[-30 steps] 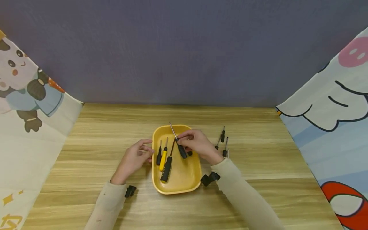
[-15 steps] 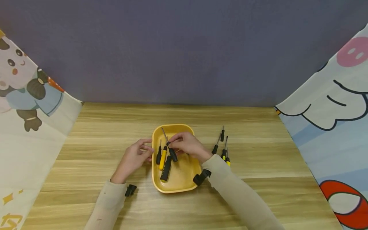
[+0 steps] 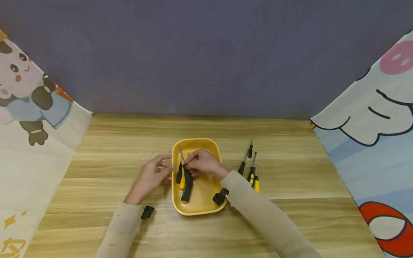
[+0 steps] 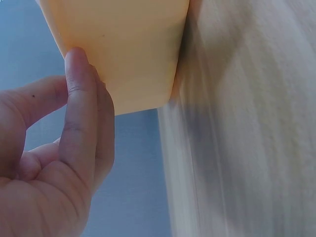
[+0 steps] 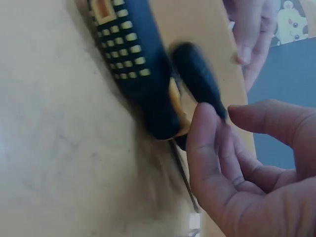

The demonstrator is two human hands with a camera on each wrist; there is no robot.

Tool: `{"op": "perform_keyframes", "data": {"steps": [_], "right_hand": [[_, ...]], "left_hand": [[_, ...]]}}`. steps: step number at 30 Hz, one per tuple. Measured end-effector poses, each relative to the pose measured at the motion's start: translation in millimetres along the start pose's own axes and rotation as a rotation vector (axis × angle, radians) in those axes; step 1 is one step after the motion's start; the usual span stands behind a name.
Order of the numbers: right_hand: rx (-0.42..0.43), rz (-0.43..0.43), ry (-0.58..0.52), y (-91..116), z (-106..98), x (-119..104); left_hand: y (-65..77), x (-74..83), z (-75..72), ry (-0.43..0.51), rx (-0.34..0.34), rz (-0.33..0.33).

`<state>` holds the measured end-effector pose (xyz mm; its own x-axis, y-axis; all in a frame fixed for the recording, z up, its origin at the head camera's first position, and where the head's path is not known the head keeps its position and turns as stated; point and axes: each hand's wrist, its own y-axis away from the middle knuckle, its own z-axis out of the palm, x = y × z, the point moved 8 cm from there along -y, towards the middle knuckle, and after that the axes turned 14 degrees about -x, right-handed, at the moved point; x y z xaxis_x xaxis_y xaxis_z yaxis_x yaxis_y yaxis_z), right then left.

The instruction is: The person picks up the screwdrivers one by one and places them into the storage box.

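A yellow plastic tray (image 3: 206,195) stands on the wooden table. My left hand (image 3: 155,173) pinches its left rim, with fingertips against the outer wall (image 4: 133,54) in the left wrist view. Inside the tray, my right hand (image 3: 204,163) pinches a black-handled screwdriver (image 5: 197,76) near its neck, shaft pointing to the tray's far left. Its handle is over other screwdrivers: a small black one (image 3: 179,175), a yellow-handled one (image 3: 182,182) that is partly covered, and a thick black-and-yellow one (image 5: 131,59). Whether the held screwdriver touches them I cannot tell.
Several screwdrivers lie on the table right of the tray, among them a short black one (image 3: 250,151) and a yellow-handled one (image 3: 256,184); my right sleeve (image 3: 248,200) passes close by. A grey wall (image 3: 200,71) rises behind, with cartoon-printed sheets at both sides.
My right hand has carried the black-handled screwdriver leftward across the tray, over the other screwdrivers. The left hand has stayed at the rim. More of the screwdrivers on the right has come into sight.
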<state>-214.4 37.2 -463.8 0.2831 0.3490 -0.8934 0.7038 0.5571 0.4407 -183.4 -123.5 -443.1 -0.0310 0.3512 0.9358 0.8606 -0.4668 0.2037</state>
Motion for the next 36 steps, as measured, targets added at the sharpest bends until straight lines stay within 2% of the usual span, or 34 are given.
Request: {"op": "perform_keyframes", "data": {"steps": [3,6,13,15,17,21,25,29,36], "right_hand": [[0.004,0.021,-0.008,-1.8,0.1,4.5],[0.006,0.016,-0.015,-2.5,-0.6,4.4],[-0.006,-0.005,-0.034,-0.4,-2.5,-3.3],[-0.017,-0.012,-0.04,1.4,-2.7,-6.8],[-0.028,-0.024,-0.04,4.6,-3.3,-11.6],[-0.043,-0.074,-0.02,15.0,-9.3,-22.2],[-0.019,-0.118,0.014,31.8,-23.1,-28.4],[0.016,-0.139,0.009,51.4,-40.4,-25.1],[0.105,-0.139,0.02,85.3,-72.1,-5.7]], "left_hand": [[-3.4,-5.3,0.5,-0.002,-0.008,0.006],[-3.8,-4.1,0.1,0.001,-0.006,-0.002],[7.7,24.3,1.5,0.013,-0.009,-0.012],[9.3,27.7,1.7,0.007,-0.009,-0.01],[8.0,24.7,1.3,0.009,-0.007,-0.01],[0.3,6.6,-0.4,0.018,-0.002,-0.012],[-4.3,-6.4,-1.0,0.013,-0.001,-0.009],[-4.0,-8.5,-0.8,0.01,-0.002,0.003],[-2.3,-7.3,-0.6,-0.003,0.007,0.004]]}}
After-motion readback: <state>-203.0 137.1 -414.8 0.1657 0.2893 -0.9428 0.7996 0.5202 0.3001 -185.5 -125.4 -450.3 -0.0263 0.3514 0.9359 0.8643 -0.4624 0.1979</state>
